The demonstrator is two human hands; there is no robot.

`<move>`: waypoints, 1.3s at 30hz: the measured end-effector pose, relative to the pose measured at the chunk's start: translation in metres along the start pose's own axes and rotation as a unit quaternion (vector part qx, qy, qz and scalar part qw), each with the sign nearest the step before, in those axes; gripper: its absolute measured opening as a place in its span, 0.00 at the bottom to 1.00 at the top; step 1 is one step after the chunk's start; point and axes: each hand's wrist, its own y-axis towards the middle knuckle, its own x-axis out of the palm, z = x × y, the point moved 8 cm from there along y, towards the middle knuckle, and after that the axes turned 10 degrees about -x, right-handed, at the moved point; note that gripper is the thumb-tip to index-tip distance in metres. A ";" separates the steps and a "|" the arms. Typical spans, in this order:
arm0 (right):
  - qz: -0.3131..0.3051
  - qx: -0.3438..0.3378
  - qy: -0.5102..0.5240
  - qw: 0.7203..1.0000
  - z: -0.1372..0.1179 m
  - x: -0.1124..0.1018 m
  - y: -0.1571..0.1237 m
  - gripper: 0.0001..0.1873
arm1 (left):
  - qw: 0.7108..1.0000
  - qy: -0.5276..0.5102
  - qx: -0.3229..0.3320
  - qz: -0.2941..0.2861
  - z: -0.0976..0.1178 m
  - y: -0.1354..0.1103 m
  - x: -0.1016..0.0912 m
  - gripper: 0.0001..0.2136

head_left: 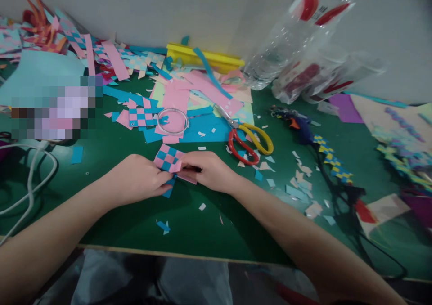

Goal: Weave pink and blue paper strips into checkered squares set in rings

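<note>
Between my hands is a small woven piece of pink and blue paper strips (166, 158) in a checkered pattern. My left hand (140, 181) is closed on its left side, the fingers curled under and around the edge. My right hand (205, 170) pinches a pink strip end at the right side of the weave. A blue strip end (169, 189) sticks out below, near my left fingertips. Just beyond lie a similar checkered woven piece (141, 116) and a clear round ring (173, 121). Scissors (243, 134) with one red and one yellow handle rest to the right, blades pointing away.
Paper sheets and offcuts (202, 93) cover the back of the green table (118, 224). A yellow folded strip (205, 58) lies by the wall. Plastic-wrapped cups (290, 39) lean at back right, beside a glue gun (300, 129) with a cord. White cables (32, 183) loop at left.
</note>
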 end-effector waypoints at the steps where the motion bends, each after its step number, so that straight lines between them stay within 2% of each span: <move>1: 0.002 -0.010 -0.008 1.000 -0.002 0.000 0.000 0.03 | 1.000 -0.003 0.000 0.003 0.000 0.000 -0.001 0.11; 5: 0.001 -0.051 -0.042 0.998 -0.009 -0.001 0.000 0.05 | 1.000 -0.014 -0.002 0.005 0.000 0.000 -0.001 0.12; 12: -0.076 -0.092 -0.141 0.983 -0.019 0.009 0.002 0.11 | 1.000 -0.002 -0.012 -0.018 -0.002 0.000 0.004 0.11; 16: -0.103 -0.103 -0.201 0.969 -0.021 0.015 0.003 0.13 | 1.000 -0.001 -0.007 -0.018 0.000 -0.001 0.001 0.13; 19: -0.111 -0.121 -0.210 0.964 -0.022 0.017 0.002 0.14 | 0.999 0.003 -0.017 -0.035 0.000 0.000 0.003 0.14; 30: -0.100 -0.125 -0.139 0.977 -0.021 0.009 -0.001 0.12 | 0.999 -0.006 -0.014 -0.051 0.000 -0.001 0.007 0.14; 39: 0.022 -0.175 -0.184 0.967 -0.028 -0.009 -0.008 0.09 | 1.000 0.001 -0.016 -0.009 0.000 -0.001 0.005 0.10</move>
